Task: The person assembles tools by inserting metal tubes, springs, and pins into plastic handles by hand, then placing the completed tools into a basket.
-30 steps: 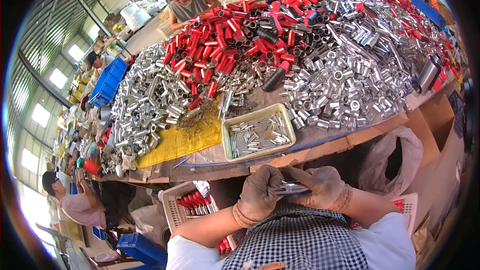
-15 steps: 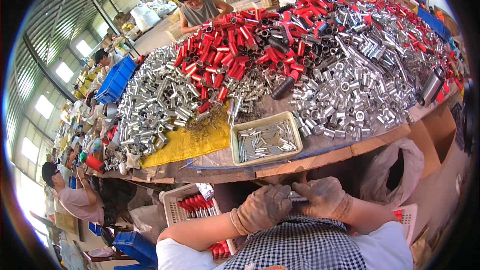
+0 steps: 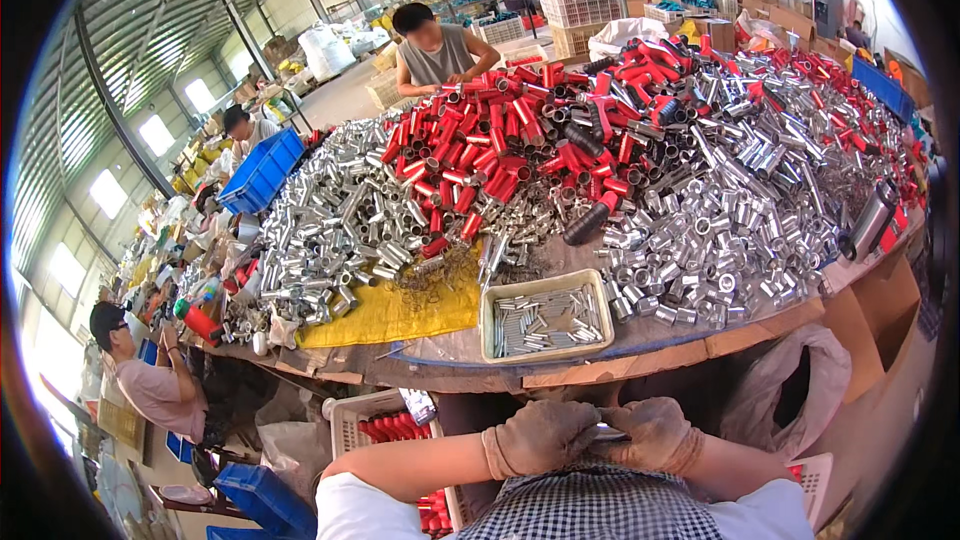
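Two hands in stained grey-brown gloves, left hand (image 3: 543,437) and right hand (image 3: 655,434), nearly meet, both gripping one shiny silver metal piece (image 3: 606,432), partly hidden between them. Beyond, one cream rectangular tray (image 3: 549,353) holds slim silver rods (image 3: 516,320), too many to count. Farther: two heaps of silver metal cylinders (image 3: 700,252), one heap of red tubes (image 3: 470,155), one person in a grey sleeveless top (image 3: 440,58).
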A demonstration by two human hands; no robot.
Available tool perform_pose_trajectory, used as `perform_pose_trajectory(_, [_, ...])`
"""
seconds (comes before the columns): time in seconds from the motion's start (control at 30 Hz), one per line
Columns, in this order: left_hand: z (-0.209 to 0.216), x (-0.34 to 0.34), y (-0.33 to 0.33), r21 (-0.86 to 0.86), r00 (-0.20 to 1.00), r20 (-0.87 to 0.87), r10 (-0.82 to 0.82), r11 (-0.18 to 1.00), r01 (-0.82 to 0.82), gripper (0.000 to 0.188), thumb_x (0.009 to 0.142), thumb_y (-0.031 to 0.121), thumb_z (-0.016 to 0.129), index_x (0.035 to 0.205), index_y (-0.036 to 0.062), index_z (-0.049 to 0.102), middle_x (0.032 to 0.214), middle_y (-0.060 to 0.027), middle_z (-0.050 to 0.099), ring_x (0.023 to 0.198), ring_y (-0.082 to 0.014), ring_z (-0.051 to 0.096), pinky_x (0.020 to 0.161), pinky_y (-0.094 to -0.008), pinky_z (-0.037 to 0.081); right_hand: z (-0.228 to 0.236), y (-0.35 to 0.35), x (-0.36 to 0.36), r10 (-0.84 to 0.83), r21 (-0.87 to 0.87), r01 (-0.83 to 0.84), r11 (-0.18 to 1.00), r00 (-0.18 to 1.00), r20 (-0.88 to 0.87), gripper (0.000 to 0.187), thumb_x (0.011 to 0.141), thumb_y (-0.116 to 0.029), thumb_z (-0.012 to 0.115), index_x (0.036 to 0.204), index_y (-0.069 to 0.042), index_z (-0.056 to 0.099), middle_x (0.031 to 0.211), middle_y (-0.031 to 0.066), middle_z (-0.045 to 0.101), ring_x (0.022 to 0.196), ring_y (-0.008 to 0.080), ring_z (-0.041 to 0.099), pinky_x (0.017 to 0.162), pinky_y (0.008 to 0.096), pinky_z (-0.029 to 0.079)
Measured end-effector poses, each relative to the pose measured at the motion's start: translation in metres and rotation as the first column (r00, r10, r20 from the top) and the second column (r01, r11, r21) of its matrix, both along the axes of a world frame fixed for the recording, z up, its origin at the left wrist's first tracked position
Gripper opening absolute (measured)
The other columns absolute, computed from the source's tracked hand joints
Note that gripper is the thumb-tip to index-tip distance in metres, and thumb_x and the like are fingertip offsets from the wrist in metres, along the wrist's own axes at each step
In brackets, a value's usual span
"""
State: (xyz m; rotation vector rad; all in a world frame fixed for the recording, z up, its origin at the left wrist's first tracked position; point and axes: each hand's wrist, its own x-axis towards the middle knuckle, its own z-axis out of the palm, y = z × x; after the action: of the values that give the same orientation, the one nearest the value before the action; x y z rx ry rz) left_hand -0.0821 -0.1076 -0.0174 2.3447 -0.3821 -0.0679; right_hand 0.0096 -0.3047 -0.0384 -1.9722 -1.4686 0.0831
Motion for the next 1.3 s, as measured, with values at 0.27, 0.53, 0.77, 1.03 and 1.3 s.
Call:
perform_pose_trajectory(0.27, [-0.003,0.007,-0.007,0.323,0.998,0.015,-0.053,0.945,0.046,0.023,0.082,0.024,0.065,0.097,0.0075,0.061,0.085,-0.011,0.065,0.075,-0.0324,0.065,0.062,-0.0416,0.052,0.002,-0.005,0.0,-0.078,-0.02,0.078,0.997,0.997,0.024,0.041,0.074,-0.039,0.074,0.101,-0.009,0.068,0.062,0.0088,0.061,0.058,0.0267,0.063,0.052,0.0384,0.05])
perform_pose_trajectory(0.53, [-0.006,-0.001,-0.004,0.258,0.962,0.255,-0.102,0.966,0.034,0.017,0.08,0.023,0.064,0.083,0.0057,0.06,0.077,-0.0095,0.062,0.069,-0.029,0.065,0.057,-0.0402,0.052,-0.007,0.0,0.0,-0.062,-0.051,0.062,0.997,0.998,0.003,0.045,0.077,-0.04,0.069,0.113,-0.013,0.064,0.065,0.0097,0.061,0.06,0.0286,0.063,0.054,0.0408,0.049])
perform_pose_trajectory(0.77, [-0.012,-0.009,0.004,0.317,0.987,0.151,-0.059,0.948,0.008,0.017,0.079,0.019,0.065,0.088,0.0044,0.064,0.083,-0.013,0.067,0.07,-0.0315,0.066,0.063,-0.0375,0.054,-0.009,0.003,-0.003,-0.006,-0.034,0.006,0.999,1.0,0.002,0.04,0.079,-0.044,0.065,0.102,-0.011,0.065,0.066,0.0097,0.062,0.062,0.0302,0.063,0.055,0.0424,0.05])
perform_pose_trajectory(1.03, [0.004,-0.01,0.004,-0.057,0.99,-0.078,0.114,0.991,-0.119,0.019,0.086,0.021,0.067,0.086,0.0022,0.066,0.083,-0.0133,0.067,0.07,-0.0304,0.065,0.061,-0.0352,0.05,-0.004,0.002,-0.003,-0.022,-0.01,0.022,1.0,0.999,0.026,0.029,0.077,-0.035,0.071,0.092,-0.011,0.064,0.064,0.0091,0.06,0.06,0.029,0.063,0.054,0.0413,0.05])
perform_pose_trajectory(1.3, [0.007,-0.013,0.021,-0.281,0.962,0.172,0.212,0.947,-0.158,0.016,0.087,0.016,0.067,0.093,0.0022,0.062,0.088,-0.0121,0.068,0.075,-0.0279,0.066,0.066,-0.0338,0.051,0.013,0.001,0.003,-0.086,0.05,0.082,0.995,0.993,0.083,0.037,0.074,-0.036,0.073,0.099,-0.01,0.067,0.062,0.0078,0.059,0.054,0.0248,0.061,0.048,0.038,0.047])
